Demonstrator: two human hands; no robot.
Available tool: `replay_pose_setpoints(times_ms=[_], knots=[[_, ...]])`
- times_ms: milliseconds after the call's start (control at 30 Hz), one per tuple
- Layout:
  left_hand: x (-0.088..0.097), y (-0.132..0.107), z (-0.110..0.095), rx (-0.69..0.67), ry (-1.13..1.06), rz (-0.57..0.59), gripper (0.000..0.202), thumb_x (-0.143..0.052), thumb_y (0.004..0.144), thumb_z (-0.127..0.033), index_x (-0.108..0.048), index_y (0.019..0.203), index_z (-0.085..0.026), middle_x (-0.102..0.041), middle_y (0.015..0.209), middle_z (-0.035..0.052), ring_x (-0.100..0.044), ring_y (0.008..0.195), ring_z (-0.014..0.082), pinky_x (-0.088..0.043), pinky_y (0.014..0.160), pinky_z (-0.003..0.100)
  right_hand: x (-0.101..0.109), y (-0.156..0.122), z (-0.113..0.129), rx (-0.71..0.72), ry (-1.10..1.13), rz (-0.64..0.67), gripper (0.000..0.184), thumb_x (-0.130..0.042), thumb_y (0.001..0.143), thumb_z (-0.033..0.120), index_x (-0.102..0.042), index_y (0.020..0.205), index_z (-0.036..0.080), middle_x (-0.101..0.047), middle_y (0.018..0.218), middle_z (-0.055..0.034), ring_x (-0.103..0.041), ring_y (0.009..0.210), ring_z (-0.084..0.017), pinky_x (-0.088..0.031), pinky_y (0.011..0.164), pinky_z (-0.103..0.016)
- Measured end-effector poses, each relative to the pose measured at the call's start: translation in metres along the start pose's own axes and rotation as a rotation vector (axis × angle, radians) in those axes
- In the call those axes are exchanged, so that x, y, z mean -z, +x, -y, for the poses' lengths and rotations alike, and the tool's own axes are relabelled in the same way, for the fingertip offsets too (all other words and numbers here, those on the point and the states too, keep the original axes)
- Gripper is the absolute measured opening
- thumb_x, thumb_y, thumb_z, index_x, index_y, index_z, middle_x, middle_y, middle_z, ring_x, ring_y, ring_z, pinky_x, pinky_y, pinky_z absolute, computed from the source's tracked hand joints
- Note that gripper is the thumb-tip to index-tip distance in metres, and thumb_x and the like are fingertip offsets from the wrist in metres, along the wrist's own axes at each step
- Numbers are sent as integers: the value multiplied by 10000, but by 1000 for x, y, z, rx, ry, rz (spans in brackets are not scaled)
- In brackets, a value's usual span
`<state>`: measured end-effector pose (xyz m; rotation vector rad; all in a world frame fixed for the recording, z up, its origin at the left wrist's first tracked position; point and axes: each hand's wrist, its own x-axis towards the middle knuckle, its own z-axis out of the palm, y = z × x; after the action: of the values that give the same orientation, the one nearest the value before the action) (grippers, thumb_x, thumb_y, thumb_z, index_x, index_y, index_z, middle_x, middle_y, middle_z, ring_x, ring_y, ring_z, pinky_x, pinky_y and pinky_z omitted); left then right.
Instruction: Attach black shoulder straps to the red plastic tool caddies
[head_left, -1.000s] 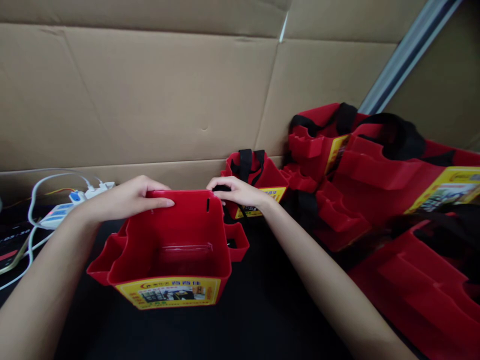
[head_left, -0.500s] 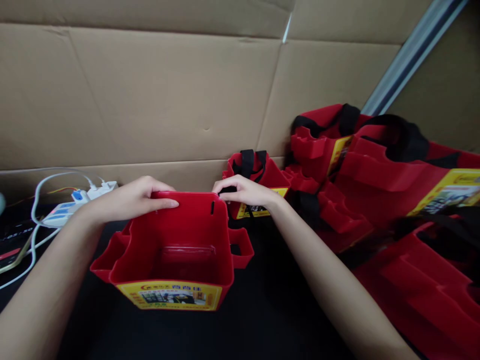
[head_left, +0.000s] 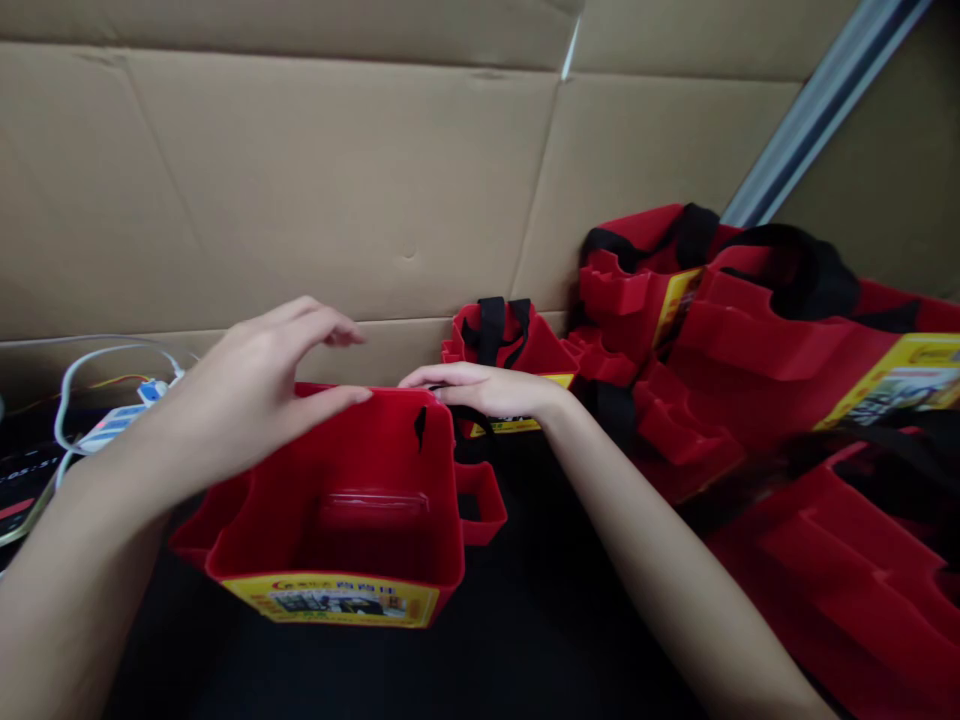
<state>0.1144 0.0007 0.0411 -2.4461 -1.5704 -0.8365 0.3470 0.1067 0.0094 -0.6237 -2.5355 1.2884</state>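
In front of me on the black surface stands a red plastic tool bucket, its mouth facing me, with side pockets and a yellow printed label on its near side. The tip of a black strap pokes inward through a slot near the far right corner. Behind that corner my right hand grips the strap, a loop of which hangs below the palm; its fingertips are partly hidden by the far wall. Over the far left rim hovers my left hand, thumb and fingers apart, holding nothing.
Several red buckets with black strap handles crowd the right side. A smaller-looking one stands by the cardboard wall. On the left lie a white power strip with cables and a phone.
My left hand has let go of the far rim and risen, fingers spreading. The strap's tip now shows through the slot, and my right hand has shifted slightly left along the rim.
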Motion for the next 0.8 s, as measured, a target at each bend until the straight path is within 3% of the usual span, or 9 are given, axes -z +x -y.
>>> replay_pose_setpoints(times_ms=[67, 133, 233, 333, 433, 533, 667, 733, 800], knots=[[-3, -5, -21, 71, 2, 77, 399, -527, 776, -610, -648, 897, -250, -702, 803, 11, -618, 630, 178, -415, 512, 266, -1, 1, 1, -8, 9, -5, 355, -404, 870, 79, -571, 1175, 147, -598, 1222, -51, -547, 1117, -147, -384, 995, -315], [-15, -5, -36, 152, 38, 202, 449, -501, 762, -657, -658, 841, -243, -674, 652, 20, -584, 525, 183, -377, 477, 285, -1, 1, 1, 3, 21, -16, 356, -402, 856, 75, -589, 1150, 149, -610, 1203, -46, -549, 1116, -155, -378, 1000, -326], [-38, -1, -45, 172, 115, 271, 369, -491, 821, -535, -659, 783, -208, -679, 685, 53, -598, 590, 207, -364, 525, 305, -2, 1, 4, 50, 11, -34, 340, -407, 848, 85, -607, 1118, 137, -622, 1176, -53, -549, 1112, -171, -368, 1004, -345], [-46, 4, -42, 137, 121, 262, 250, -473, 854, -360, -672, 814, -215, -683, 709, 40, -573, 583, 184, -332, 532, 296, -6, -1, 11, 138, -10, -26, 327, -393, 900, 172, -578, 1168, 148, -600, 1213, -63, -533, 1141, -181, -369, 1007, -357], [-33, 6, -30, 48, -18, 319, 217, -496, 851, -314, -667, 756, -220, -638, 629, -5, -515, 529, 135, -334, 523, 266, -12, -2, 18, 279, -108, -31, 427, -497, 886, 245, -471, 1305, 168, -507, 1343, -76, -462, 1239, -179, -348, 1041, -335], [-9, 5, -10, -93, -214, 499, 254, -518, 867, -349, -650, 711, -198, -604, 614, -22, -510, 536, 110, -372, 522, 232, -15, -2, 20, 371, -230, -14, 556, -547, 829, 119, -407, 1364, 169, -422, 1426, -78, -392, 1307, -162, -307, 1081, -300], [28, -4, 17, -254, -448, 705, 161, -590, 846, -287, -684, 753, -195, -660, 1010, 29, -606, 841, 142, -465, 751, 231, -14, -2, 19, 384, -264, 16, 597, -466, 816, 3, -386, 1382, 176, -410, 1441, -61, -404, 1302, -142, -321, 1073, -274], [41, -12, 28, -297, -487, 690, 200, -658, 791, -324, -685, 644, -192, -653, 1054, 37, -608, 854, 152, -467, 779, 252, -14, -3, 20, 381, -272, 16, 611, -448, 814, -18, -381, 1387, 185, -407, 1446, -49, -399, 1307, -134, -313, 1080, -267], [45, -17, 36, -273, -490, 521, 431, -692, 666, -565, -634, 499, -172, -677, 909, 57, -614, 770, 173, -474, 722, 290, -14, -3, 22, 375, -282, 17, 616, -444, 814, -26, -382, 1388, 188, -403, 1450, -43, -386, 1317, -129, -301, 1089, -266]])
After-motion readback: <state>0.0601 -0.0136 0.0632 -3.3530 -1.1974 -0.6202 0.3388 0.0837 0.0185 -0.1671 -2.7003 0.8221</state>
